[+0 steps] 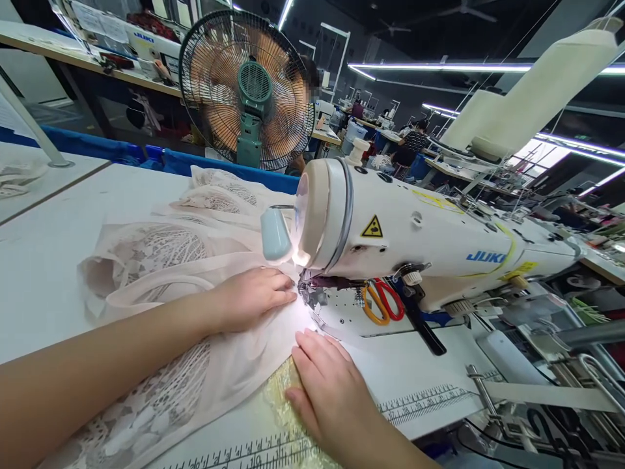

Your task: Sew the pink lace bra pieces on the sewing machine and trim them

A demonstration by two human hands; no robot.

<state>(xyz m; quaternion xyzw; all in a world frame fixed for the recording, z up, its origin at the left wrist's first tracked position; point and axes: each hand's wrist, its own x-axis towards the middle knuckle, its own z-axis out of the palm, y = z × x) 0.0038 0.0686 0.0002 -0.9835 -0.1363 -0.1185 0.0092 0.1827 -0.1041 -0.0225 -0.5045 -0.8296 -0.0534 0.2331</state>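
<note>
Pale cream fabric with lace panels point(161, 251) is spread across the sewing table and runs up to the needle area of a white JUKI sewing machine point(390, 221). My left hand point(254, 296) lies flat on this fabric, its fingertips just left of the lit presser foot point(305, 290). Nearer to me, my right hand point(329, 378) rests at the fabric's edge with fingers stretched out and the thumb apart. Under its thumb side is a yellowish patch point(283, 387) on the table. The needle point itself is too small to make out.
Scissors with orange and red handles point(383, 303) lie under the machine arm. A printed ruler strip point(424, 404) crosses the table front. Behind the table stands a large fan point(254, 85). Thread cones point(547, 85) rise at upper right, and other people sit at machines farther back.
</note>
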